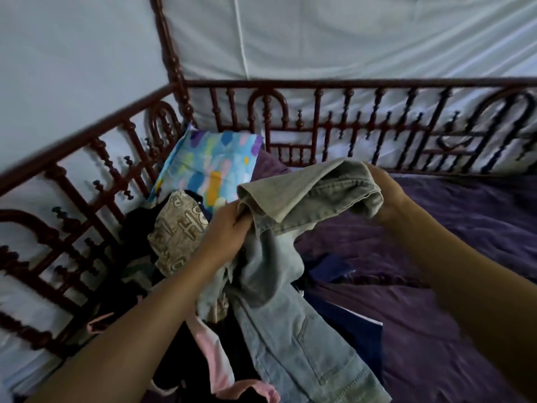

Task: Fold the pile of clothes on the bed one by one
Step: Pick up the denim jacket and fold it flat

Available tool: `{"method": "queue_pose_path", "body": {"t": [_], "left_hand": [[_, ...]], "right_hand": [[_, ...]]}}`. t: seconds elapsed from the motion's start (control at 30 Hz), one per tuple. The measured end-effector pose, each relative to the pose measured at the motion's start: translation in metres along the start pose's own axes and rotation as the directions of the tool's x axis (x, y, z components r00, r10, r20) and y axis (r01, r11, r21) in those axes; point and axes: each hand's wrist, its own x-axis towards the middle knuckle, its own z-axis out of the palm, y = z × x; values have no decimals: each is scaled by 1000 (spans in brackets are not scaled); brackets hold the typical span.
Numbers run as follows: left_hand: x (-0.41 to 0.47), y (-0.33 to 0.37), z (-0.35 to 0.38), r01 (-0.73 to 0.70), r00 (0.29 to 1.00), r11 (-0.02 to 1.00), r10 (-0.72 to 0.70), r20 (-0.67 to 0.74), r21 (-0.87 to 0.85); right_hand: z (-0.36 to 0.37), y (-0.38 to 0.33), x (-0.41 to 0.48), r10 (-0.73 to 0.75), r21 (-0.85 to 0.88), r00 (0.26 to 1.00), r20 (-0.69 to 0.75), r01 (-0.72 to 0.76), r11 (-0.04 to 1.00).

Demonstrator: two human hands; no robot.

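A pair of pale blue-grey jeans (296,338) hangs between my hands above the bed. My left hand (225,228) grips one side of the waistband, and my right hand (386,196) grips the other side. The waistband part is bunched and turned over; the legs trail down toward me. To the left lies the pile of clothes (174,237): a beige printed garment on top, dark pieces beneath, and a pink garment (215,359) near the bottom edge.
A purple bedsheet (436,301) covers the mattress to the right. A colourful pillow (209,170) leans in the far corner. Dark red carved wooden rails (319,120) run along the far and left sides, with white netting behind. A dark blue cloth (357,324) lies under the jeans.
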Motion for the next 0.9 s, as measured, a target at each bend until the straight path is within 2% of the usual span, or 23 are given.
{"method": "queue_pose_path", "body": {"t": [0.1,0.17,0.23,0.3,0.37,0.43,0.5,0.57,0.63,0.7,0.83,0.9], "left_hand": [[18,26,-28,-57,998,988,58,2,-145],[29,39,-41,-49,998,977,58,34,-210],[36,49,-54,32,995,959,-4,96,-282],[39,51,-65,145,971,902,-51,234,-406],[37,44,-73,188,940,844,-6,341,-502],[33,36,-74,228,923,776,21,384,-589],[24,39,-66,194,942,823,-5,335,-534],[20,42,-49,146,973,885,-48,224,-442],[20,46,-35,93,991,907,-43,130,-412],[23,51,-32,46,996,911,-9,90,-409],[40,66,-26,-33,976,983,70,205,-183],[44,71,-18,-18,985,974,57,166,-227]], "right_hand": [[5,-18,-8,-9,206,987,161,-25,978],[13,-26,-12,-118,227,970,214,68,971],[22,-31,-12,-191,141,960,203,164,976],[33,-36,-12,-213,-89,973,86,220,971],[39,-40,-11,-205,-206,978,-34,194,959],[45,-41,-11,-171,-211,983,-68,154,965],[52,-40,-14,-123,-254,992,8,121,960],[59,-37,-20,-74,-334,985,157,123,935],[60,-40,-25,-10,-400,947,322,146,905],[54,-49,-31,56,-454,905,423,158,877],[33,-65,-35,142,-471,869,474,115,874],[20,-63,-34,121,-451,871,475,124,884]]}}
